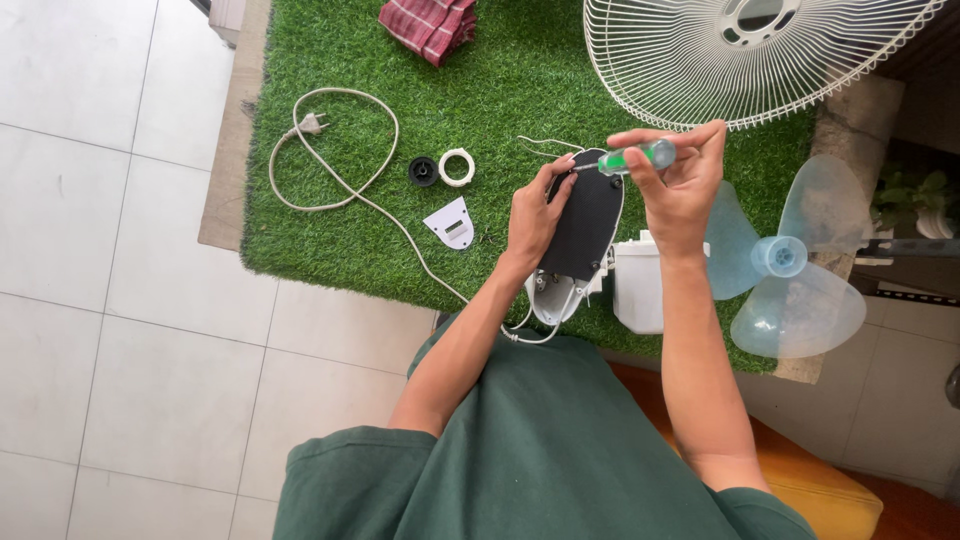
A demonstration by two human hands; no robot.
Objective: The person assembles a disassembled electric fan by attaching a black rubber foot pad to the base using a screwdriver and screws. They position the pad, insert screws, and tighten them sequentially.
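White floor tiles point(100, 250) filled the left of the frame. On the green artificial turf mat point(330, 40), left of centre, lay a looped white power cord point(345, 190) with its plug point(312, 124) at upper left of the loop. Just right of it sat a small black knob point(423, 171) and a white ring point(457, 167), close together, touching or not was hard to tell, with a small white cover plate point(451, 222) below them. A red checked cloth point(430, 25) was cut off by the top edge.

At centre, the left hand point(532, 215) gripped the left side of a dark oval fan housing panel point(587, 220), fingers curled over its upper edge. The panel's lower white part point(552, 298) was partly hidden by the wrist and wires. The right hand point(680, 190) was closed around a green-handled screwdriver point(635, 157), held level, tip at the panel's top; the tip itself was too small to make out. A white motor block point(640, 285), probably, sat behind the right forearm, mostly hidden.

Upper right, a white wire fan guard point(700, 70) was cut off at the top. Right of the hand lay a translucent blue fan blade point(790, 260), one lobe behind the hand.
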